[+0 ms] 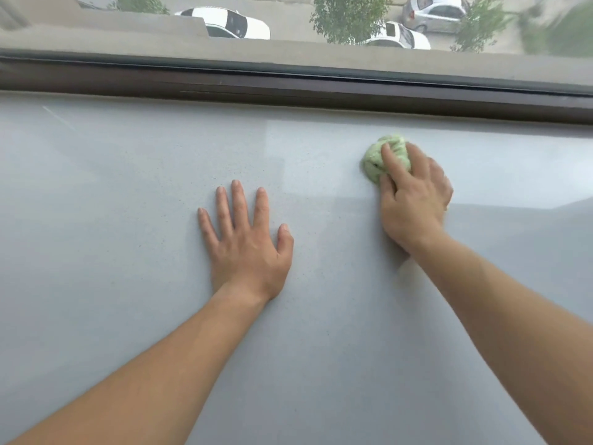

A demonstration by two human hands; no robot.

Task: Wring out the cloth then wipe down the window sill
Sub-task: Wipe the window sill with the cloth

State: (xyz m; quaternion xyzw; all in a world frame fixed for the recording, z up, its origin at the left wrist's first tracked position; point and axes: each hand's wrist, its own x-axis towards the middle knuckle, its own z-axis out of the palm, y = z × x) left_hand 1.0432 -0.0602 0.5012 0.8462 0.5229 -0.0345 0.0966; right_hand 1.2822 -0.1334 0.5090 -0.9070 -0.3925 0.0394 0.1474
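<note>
A bunched pale green cloth (pixel 373 162) lies on the wide grey speckled window sill (pixel 128 187), right of centre and a little short of the window frame. My right hand (pixel 414 200) presses down on the cloth, fingers curled over its near side; only the far and left parts of the cloth show. My left hand (pixel 247 242) rests flat on the sill in the middle, fingers spread, holding nothing, about a hand's width left of the cloth.
A dark brown window frame (pixel 288 88) runs along the far edge of the sill. Behind the glass (pixel 288 27) are parked cars and trees far below. The sill stretches bare to both sides and towards me.
</note>
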